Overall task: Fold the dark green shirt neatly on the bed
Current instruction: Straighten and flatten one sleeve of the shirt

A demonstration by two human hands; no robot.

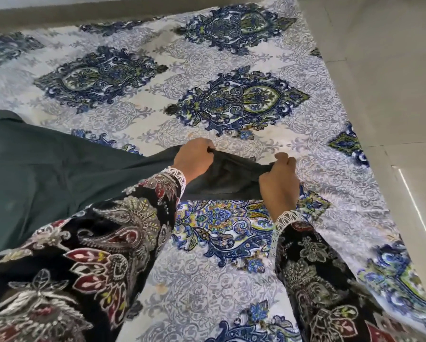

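Bed (157, 280) covered by a white sheet printed with blue and green medallions, filling most of the view; pale tiled floor (385, 82) lying at right. Dark green shirt (46, 169) spreading across the sheet at left, one end stretching rightward toward the near centre. Left hand (193, 159) and right hand (278, 183), in dark paisley sleeves (96, 243), each pinching that end, holding it taut between them.

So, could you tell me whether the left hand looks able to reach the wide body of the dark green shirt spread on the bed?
Probably yes: the left hand already grips one end of the dark green shirt, and nothing lies between.
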